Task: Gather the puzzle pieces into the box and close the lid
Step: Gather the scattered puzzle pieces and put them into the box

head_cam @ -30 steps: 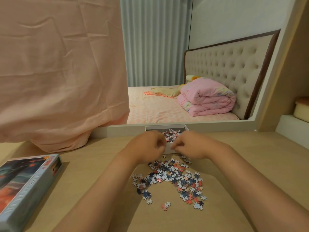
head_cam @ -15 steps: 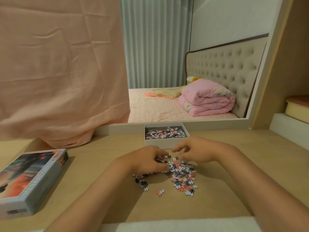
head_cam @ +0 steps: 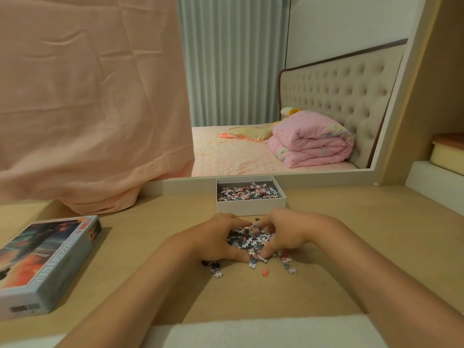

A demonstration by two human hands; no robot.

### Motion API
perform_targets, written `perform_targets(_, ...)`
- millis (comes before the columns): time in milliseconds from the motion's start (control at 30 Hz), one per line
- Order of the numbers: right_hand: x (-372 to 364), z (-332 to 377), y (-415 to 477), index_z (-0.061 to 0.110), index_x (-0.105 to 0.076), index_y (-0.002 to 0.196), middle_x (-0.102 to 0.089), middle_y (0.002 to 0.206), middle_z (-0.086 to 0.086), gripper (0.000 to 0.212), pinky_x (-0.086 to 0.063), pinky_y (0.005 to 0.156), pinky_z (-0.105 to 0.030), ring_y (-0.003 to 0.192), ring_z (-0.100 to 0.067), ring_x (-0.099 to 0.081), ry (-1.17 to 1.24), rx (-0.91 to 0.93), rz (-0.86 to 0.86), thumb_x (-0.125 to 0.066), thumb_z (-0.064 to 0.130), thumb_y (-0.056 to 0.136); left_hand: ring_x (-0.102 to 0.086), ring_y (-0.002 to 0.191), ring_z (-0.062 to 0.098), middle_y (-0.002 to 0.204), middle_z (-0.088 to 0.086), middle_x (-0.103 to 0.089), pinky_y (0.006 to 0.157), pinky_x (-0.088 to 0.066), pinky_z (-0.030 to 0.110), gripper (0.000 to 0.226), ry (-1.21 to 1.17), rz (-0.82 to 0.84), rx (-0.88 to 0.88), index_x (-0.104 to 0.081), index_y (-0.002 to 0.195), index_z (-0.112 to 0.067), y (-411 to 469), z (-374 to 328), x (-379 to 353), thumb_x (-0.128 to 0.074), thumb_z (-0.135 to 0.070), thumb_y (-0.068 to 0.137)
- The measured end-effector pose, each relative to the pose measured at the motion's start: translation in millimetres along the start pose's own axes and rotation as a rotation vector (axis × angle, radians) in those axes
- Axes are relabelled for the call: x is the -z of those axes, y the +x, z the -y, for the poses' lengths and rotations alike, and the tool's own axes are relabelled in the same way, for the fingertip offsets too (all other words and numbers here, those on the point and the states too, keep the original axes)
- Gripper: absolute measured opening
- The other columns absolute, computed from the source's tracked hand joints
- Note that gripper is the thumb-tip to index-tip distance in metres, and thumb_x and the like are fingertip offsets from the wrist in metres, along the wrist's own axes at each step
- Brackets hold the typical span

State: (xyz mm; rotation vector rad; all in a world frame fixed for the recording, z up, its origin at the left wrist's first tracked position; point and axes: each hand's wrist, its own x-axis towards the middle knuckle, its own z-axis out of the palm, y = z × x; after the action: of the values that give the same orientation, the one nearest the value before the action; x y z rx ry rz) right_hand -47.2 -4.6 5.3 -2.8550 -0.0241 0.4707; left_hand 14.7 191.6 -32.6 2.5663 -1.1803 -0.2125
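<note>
1. Fingers [head_cam: 237, 222] of the left hand [head_cam: 221, 238] and the right hand [head_cam: 288, 234] curl inward with their tips nearly meeting. Between the 2 palms they cup a heap of puzzle pieces [head_cam: 247, 238] on the table [head_cam: 150, 247]. At 6 o'clock of the hands a few strays [head_cam: 265, 272] lie outside the cup, 1 of them pink. I judge these could be left behind if the scoop lifts now.
2. The heap is small, flat, knobbed card in white, grey-blue and pink, loosely piled. Card this loose will likely slip through any gap between the fingers, so a hurried lift could shed pieces back onto the table.
3. At 9 o'clock, well apart from the hands, the lid [head_cam: 47, 257] lies printed side up, and nothing touches it.
4. At 12 o'clock, just beyond the fingertips, the box [head_cam: 251, 207] stands open. It is white-walled and already holds a layer of pieces. A carry that clips its near wall could drop pieces short of it, or push the box against the white frame [head_cam: 190, 184] behind.
</note>
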Motion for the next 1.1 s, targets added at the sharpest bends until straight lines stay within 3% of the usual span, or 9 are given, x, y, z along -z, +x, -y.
perform_targets(167,4,-1,0,0.026,-0.032,0.152,-0.044,0.148,-0.002,0.119,-0.044,0.107,-0.042,0.129,-0.024,-0.049,-0.135,-0.025,0.064,-0.077,0.076,0.055,-0.024,0.138,0.015,0.147,-0.01,-0.03,0.112,-0.034,0.044,0.11,0.145,0.081,0.154,-0.024,0.152,-0.034,-5,5,13,-0.065,-0.082,0.062)
perform_targets(267,-6,7,3,0.03,-0.028,0.153,-0.032,0.146,-0.006,0.124,-0.042,0.107,-0.048,0.134,-0.031,-0.04,-0.193,-0.063,0.042,-0.076,0.08,0.051,-0.023,0.135,0.017,0.142,-0.008,-0.03,0.11,-0.034,0.047,0.104,0.203,0.134,0.203,-0.027,0.151,-0.035,-6,7,12,-0.062,-0.082,0.065)
perform_targets(400,-12,13,9,0.025,-0.042,0.149,-0.046,0.147,-0.003,0.098,-0.045,0.105,-0.042,0.13,-0.026,-0.05,-0.019,0.009,-0.057,-0.081,0.062,0.066,-0.034,0.13,0.015,0.136,-0.006,-0.035,0.109,-0.036,0.04,0.084,0.131,0.096,0.153,-0.036,0.149,-0.032,-3,9,10,-0.062,-0.069,0.078)
perform_targets(533,-17,18,12,0.021,-0.063,0.131,-0.067,0.123,0.0,0.061,-0.051,0.095,-0.035,0.109,-0.019,-0.062,0.059,0.039,-0.157,-0.079,0.047,0.079,-0.05,0.115,0.016,0.123,-0.006,-0.045,0.099,-0.043,0.033,0.063,0.102,0.031,0.096,-0.052,0.14,-0.03,0,8,8,-0.067,-0.053,0.084)
perform_targets(667,-21,18,18,0.027,-0.07,0.119,-0.069,0.115,0.006,0.043,-0.048,0.084,-0.025,0.098,-0.012,-0.063,0.206,0.049,-0.269,-0.081,0.037,0.079,-0.058,0.096,0.013,0.109,-0.004,-0.058,0.084,-0.048,0.029,0.04,0.016,-0.086,0.084,-0.069,0.119,-0.026,0,6,10,-0.073,-0.044,0.083)
perform_targets(800,-20,12,20,0.023,-0.076,0.1,-0.072,0.087,0.003,0.019,-0.059,0.071,-0.032,0.066,-0.011,-0.064,0.415,0.058,-0.282,-0.081,0.023,0.082,-0.06,0.091,0.009,0.11,-0.004,-0.068,0.084,-0.05,0.025,0.029,-0.061,-0.185,0.089,-0.071,0.116,-0.023,-1,11,8,-0.071,-0.031,0.088)
perform_targets(933,-18,7,22,0.017,-0.076,0.096,-0.073,0.082,-0.003,0.017,-0.063,0.067,-0.036,0.062,-0.019,-0.069,0.573,0.055,-0.264,-0.082,0.014,0.081,-0.063,0.088,0.006,0.103,-0.007,-0.071,0.084,-0.053,0.026,0.027,-0.175,-0.213,0.114,-0.072,0.111,-0.024,1,17,6,-0.074,-0.031,0.086)
perform_targets(1033,-3,5,23,0.009,-0.076,0.096,-0.074,0.078,-0.008,0.017,-0.058,0.055,-0.029,0.058,-0.019,-0.067,0.618,0.086,-0.245,-0.082,0.012,0.08,-0.068,0.079,0.009,0.089,-0.009,-0.072,0.071,-0.058,0.027,0.013,-0.338,-0.261,0.122,-0.074,0.098,-0.024,3,17,11,-0.075,-0.024,0.085)
perform_targets(1100,10,4,25,0.007,-0.075,0.094,-0.073,0.08,-0.014,0.016,-0.055,0.055,-0.024,0.059,-0.018,-0.066,0.681,0.125,-0.275,-0.081,0.008,0.08,-0.068,0.074,0.011,0.084,-0.006,-0.073,0.067,-0.057,0.029,0.013,-0.4,-0.309,0.12,-0.075,0.098,-0.019,9,17,19,-0.075,-0.02,0.085)
